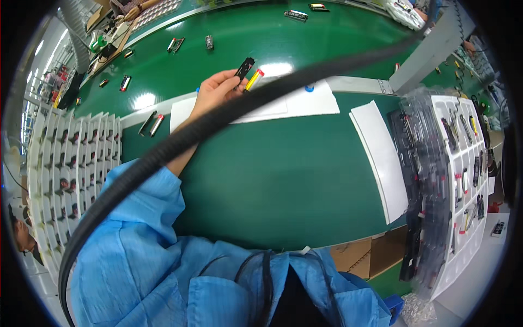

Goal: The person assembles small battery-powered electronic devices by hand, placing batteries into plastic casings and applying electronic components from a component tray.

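Observation:
My left hand reaches out over the far edge of the green table, its blue sleeve coming from the lower left. Its fingertips pinch a small flat black part, held up and tilted. A yellow cylinder with a red tip sits right beside the black part at the fingertips; I cannot tell whether the fingers hold it too. Under the hand lie white paper sheets. My right hand is out of sight.
A thick black ribbed hose crosses the view from lower left to upper right, over my forearm. White compartment trays stand at left, a bagged tray of parts at right. Small parts lie on the green conveyor beyond. A white strip lies right of centre.

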A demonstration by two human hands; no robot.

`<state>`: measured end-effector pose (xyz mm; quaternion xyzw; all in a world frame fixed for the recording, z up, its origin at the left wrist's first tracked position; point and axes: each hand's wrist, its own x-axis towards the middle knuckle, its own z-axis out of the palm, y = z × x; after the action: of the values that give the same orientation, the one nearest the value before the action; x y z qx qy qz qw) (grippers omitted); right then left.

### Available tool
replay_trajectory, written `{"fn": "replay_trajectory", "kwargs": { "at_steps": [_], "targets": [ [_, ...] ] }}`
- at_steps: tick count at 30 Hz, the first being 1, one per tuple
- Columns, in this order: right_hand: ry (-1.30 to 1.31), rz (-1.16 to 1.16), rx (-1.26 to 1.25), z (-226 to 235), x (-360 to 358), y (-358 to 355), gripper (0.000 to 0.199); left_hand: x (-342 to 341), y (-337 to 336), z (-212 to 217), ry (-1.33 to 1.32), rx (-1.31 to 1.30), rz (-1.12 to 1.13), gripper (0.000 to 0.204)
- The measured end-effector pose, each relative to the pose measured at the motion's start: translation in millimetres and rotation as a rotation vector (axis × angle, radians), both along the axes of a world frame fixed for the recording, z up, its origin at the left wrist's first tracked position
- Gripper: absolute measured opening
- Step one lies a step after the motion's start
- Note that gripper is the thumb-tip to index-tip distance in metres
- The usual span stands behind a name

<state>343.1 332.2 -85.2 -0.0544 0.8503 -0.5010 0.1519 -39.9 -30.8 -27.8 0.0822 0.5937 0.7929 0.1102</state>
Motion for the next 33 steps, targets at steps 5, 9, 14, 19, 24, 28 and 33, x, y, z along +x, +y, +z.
{"fn": "replay_trajectory", "kwargs": {
  "at_steps": [5, 9, 14, 19, 24, 28, 33],
  "targets": [
    [0.016, 0.037, -0.020, 36.3, 8.8, -35.3, 0.009, -7.0, 7.6, 4.5, 0.099, 0.120, -0.004, 0.031],
    [0.064, 0.066, -0.011, 81.9, -11.8, -70.2, 0.009, -10.8, -1.8, -2.6, 0.028, 0.220, -0.012, 0.023],
    [0.316, -0.070, -0.064, 123.1, -83.9, -123.9, 0.007, -5.1, -9.0, -9.2, -0.015, 0.283, 0.072, 0.020],
    [0.836, -0.095, 0.332, 106.2, -254.9, -178.9, 0.017, -11.0, 7.1, -7.5, 0.027, 0.360, 0.048, 0.022],
    [0.811, 0.157, 0.499, 78.6, -322.5, -193.1, 0.025, -12.3, -3.6, -4.4, -0.017, 0.514, 0.070, 0.020],
    [0.751, 0.309, 0.545, 99.6, -330.9, -194.9, 0.024, -7.5, -4.3, -1.3, -0.075, 0.457, 0.049, 0.023],
    [0.169, 0.608, 0.645, 136.7, -379.1, -213.3, 0.028, -4.4, -10.1, 3.8, -0.102, 0.454, 0.070, 0.027]
  ]
}}
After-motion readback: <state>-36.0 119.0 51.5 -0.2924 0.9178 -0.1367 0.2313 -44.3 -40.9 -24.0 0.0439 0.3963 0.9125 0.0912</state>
